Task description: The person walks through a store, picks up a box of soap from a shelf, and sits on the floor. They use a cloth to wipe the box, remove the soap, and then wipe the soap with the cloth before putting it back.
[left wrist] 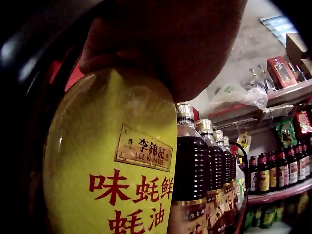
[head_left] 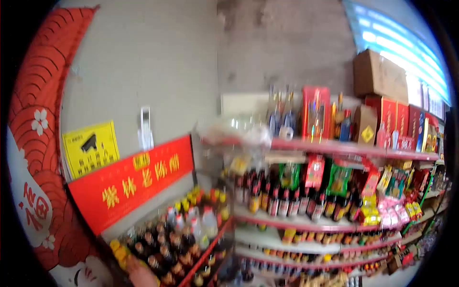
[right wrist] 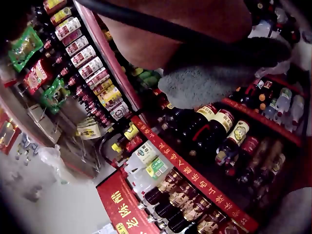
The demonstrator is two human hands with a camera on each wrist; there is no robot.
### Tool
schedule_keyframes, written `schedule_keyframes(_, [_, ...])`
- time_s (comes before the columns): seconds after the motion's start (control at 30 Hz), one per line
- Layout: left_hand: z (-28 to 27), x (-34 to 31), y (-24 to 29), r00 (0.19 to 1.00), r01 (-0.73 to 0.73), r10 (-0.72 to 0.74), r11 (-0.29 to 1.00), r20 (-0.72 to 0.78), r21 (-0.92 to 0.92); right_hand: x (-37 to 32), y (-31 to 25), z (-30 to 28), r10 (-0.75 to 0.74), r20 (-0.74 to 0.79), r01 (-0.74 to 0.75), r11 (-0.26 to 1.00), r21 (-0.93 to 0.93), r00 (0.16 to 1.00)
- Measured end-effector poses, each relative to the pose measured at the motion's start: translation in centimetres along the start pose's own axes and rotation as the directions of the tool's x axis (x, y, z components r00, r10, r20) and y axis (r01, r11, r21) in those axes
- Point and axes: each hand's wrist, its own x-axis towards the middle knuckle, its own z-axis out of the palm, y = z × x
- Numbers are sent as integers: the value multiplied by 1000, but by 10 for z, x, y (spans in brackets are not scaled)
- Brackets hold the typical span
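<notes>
In the left wrist view, my left hand (left wrist: 161,44) grips the top of a yellow-labelled oyster sauce bottle (left wrist: 112,146), hiding its neck and cap. Seen from the head, the same left hand (head_left: 141,275) is at the lower left, beside yellow bottles (head_left: 119,253) at the end of a rack shelf. Dark bottles with gold caps (left wrist: 209,165) stand in a row close beside the oyster sauce. My right hand (right wrist: 190,34) appears only in its wrist view, holding a grey fuzzy cloth (right wrist: 195,85) over a lower shelf of dark bottles (right wrist: 219,122); its fingers are mostly hidden.
The rack carries a red sign (head_left: 134,182) and a red shelf edge (right wrist: 195,170). Clear jugs (right wrist: 148,168) stand among its bottles. To the right, wall shelves (head_left: 306,222) hold sauce bottles and hanging packets. A plastic bag (head_left: 236,131) lies on the upper shelf.
</notes>
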Motion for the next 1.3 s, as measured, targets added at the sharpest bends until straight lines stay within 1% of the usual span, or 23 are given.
schedule_keyframes(0.03, [-25,-5,7,988,71,-59,994,142,-85,-5,7,-6,18,-10,-18,1000,0,1000])
schedule_keyframes(0.1, [-12,-11,0,997,28,-17,990,76,-141,-15,16,-7,57,-23,-57,998,-14,998])
schedule_keyframes(0.13, [-31,-10,8,996,10,-4,997,90,-75,-15,15,-3,70,-23,-71,997,-11,997])
schedule_keyframes(0.17, [-13,-11,-1,999,-34,35,999,35,-21,-11,17,-4,79,-19,-79,997,-16,997])
schedule_keyframes(0.23, [-12,-11,-3,994,-104,103,994,-27,-21,34,38,-59,45,-2,-45,998,49,999])
schedule_keyframes(0.27, [-18,-10,-1,996,-90,90,996,8,-20,28,43,-59,49,-3,-49,996,77,999])
schedule_keyframes(0.3, [-25,-10,3,996,-76,77,997,37,-19,20,35,-44,50,0,-49,993,106,999])
schedule_keyframes(0.37, [-30,-7,5,996,-69,72,996,50,-49,-2,29,-20,-24,-79,27,999,38,997])
schedule_keyframes(0.43, [-33,-8,8,993,-76,79,996,88,-39,-21,22,8,16,-114,-9,998,56,993])
schedule_keyframes(0.5, [-26,-8,5,993,-103,105,994,53,-44,7,36,-24,10,-188,6,997,83,982])
schedule_keyframes(0.6, [-29,-7,6,992,-110,113,993,59,-44,8,41,-25,9,-219,4,998,60,976])
schedule_keyframes(0.7, [-23,-8,1,990,-136,137,990,37,-24,-9,30,1,95,-171,-86,994,60,981])
schedule_keyframes(0.73, [-23,-8,2,989,-145,145,989,31,-19,-22,25,17,87,-216,-78,996,49,973])
schedule_keyframes(0.87, [-17,-6,-3,984,-180,180,983,-5,-17,-17,27,19,59,-166,-52,998,41,984])
schedule_keyframes(0.93, [-20,-6,-1,986,-163,163,987,19,-15,-19,24,29,83,-126,-72,993,89,989])
schedule_keyframes(1.0, [-22,-5,0,989,-135,135,991,62,-16,-4,29,14,94,-115,-81,991,110,989])
schedule_keyframes(1.07, [-22,-7,-5,980,-184,183,983,71,5,12,36,-9,105,-117,-98,993,64,988])
schedule_keyframes(1.1, [-19,-6,-8,978,-196,195,981,74,1,6,32,0,106,-118,-96,992,87,987])
schedule_keyframes(1.13, [-31,-6,-3,973,-160,159,987,170,-7,11,35,-7,69,-129,-58,995,85,989])
schedule_keyframes(1.17, [-34,-6,-1,968,-138,138,990,210,-16,16,38,-14,34,-139,-23,997,79,990])
schedule_keyframes(1.23, [-16,-11,-18,961,-218,215,976,173,3,-21,21,34,66,-143,-43,986,162,988])
schedule_keyframes(1.27, [-27,-13,-15,958,-224,224,974,178,-23,4,32,-11,26,-137,-14,997,82,990])
schedule_keyframes(1.3, [-41,-15,-4,956,-226,230,973,182,-39,22,36,-45,55,-53,-49,993,106,997])
